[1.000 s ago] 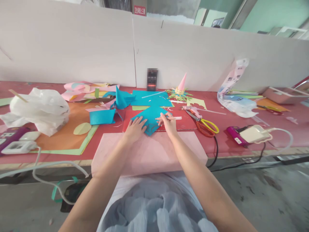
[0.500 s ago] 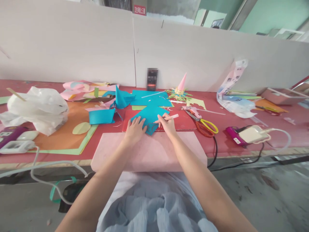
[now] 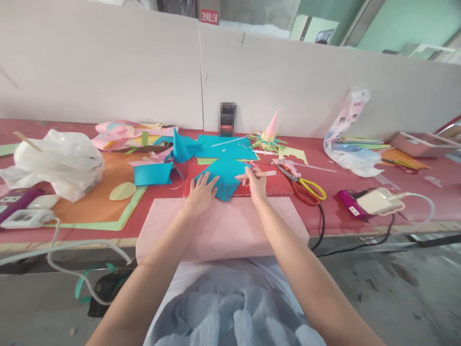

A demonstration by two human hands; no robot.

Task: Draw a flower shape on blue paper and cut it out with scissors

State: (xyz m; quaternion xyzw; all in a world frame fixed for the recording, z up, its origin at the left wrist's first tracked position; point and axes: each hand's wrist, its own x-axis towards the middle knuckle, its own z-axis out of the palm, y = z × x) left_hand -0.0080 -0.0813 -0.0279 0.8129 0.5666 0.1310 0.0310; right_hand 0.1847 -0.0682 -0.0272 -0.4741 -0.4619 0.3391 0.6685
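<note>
A sheet of blue paper (image 3: 228,169) with drawn lines near its front corner lies on a red board (image 3: 275,185). My left hand (image 3: 202,192) rests flat on the paper's left side with fingers spread. In my right hand (image 3: 256,182) is a slim pale pen (image 3: 268,173), pinched between thumb and fingers. Its tip points left, near the right edge of the blue paper; whether it touches is too small to tell. Close by on the right are scissors (image 3: 311,189) with yellow and red handles and a pink glue gun (image 3: 286,166).
Behind stand a pink paper cone (image 3: 272,124) on a fringed base and a blue paper cone (image 3: 179,145). A blue paper band (image 3: 153,174) and a white plastic bag (image 3: 59,161) are on the left. Power strips (image 3: 351,203) and cables lie at both sides.
My right hand has shifted right with the pen, off the drawn lines, so more of them show. My left hand stays on the paper.
</note>
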